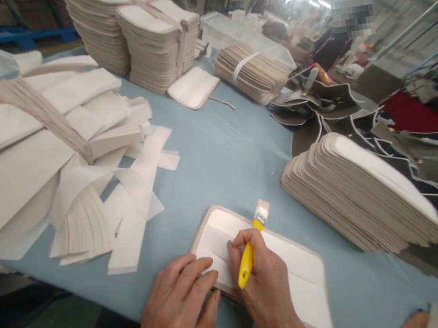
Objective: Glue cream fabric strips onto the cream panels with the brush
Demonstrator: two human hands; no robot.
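Observation:
My right hand is closed round the yellow handle of a paintbrush, whose pale bristles point away from me over the far edge of a white panel. The white panel has rounded corners and a beige rim, and it lies on top of others like it. My left hand rests at the panel's near left edge, fingers stretched out over its border and holding nothing. Part of the panel is hidden under my right hand and wrist.
A leaning stack of rounded panels stands at the right, before dark bag pieces. White strips tied in a bundle cover the left. Tied panel stacks and a clear plastic bin stand at the back of the blue-grey table.

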